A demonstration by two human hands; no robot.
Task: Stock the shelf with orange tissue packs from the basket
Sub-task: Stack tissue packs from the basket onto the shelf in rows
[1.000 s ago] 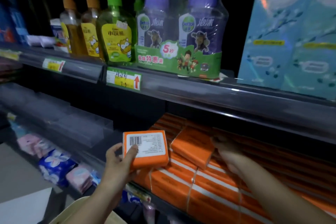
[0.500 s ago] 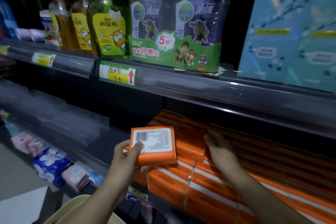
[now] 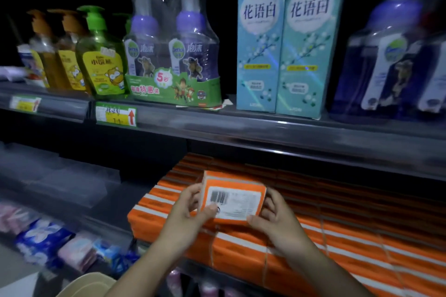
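**Holding one orange pack between both hands at the lower shelf**

Curling round the short ends of the tissue pack (image 3: 233, 200), the fingers of both hands are clamping it from either side. The left hand (image 3: 190, 214) is pressing its thumb (image 3: 210, 210) on the white barcode label near the lower left corner, and its other fingers are wrapping behind the left edge. The right hand (image 3: 277, 219) is gripping the right edge, with its thumb lying along the bottom edge.

The pack is facing the camera label-first, sitting at the front of the lower shelf, just over the stacked orange packs (image 3: 337, 248); whether it is touching them I cannot tell.

A dark gap is showing between the top of that stack and the rail of the upper shelf (image 3: 265, 132). Left of the stack's edge, a bare dark stretch of shelf floor is running toward the clear plastic dividers (image 3: 60, 176).

A price tag (image 3: 115, 114) is hanging on the upper rail, with a green soap bottle (image 3: 101, 60), a twin pack of purple bottles (image 3: 173, 55) and two teal boxes (image 3: 284, 38) standing above. The basket (image 3: 87, 284) rim is showing at the bottom left, below the left forearm.
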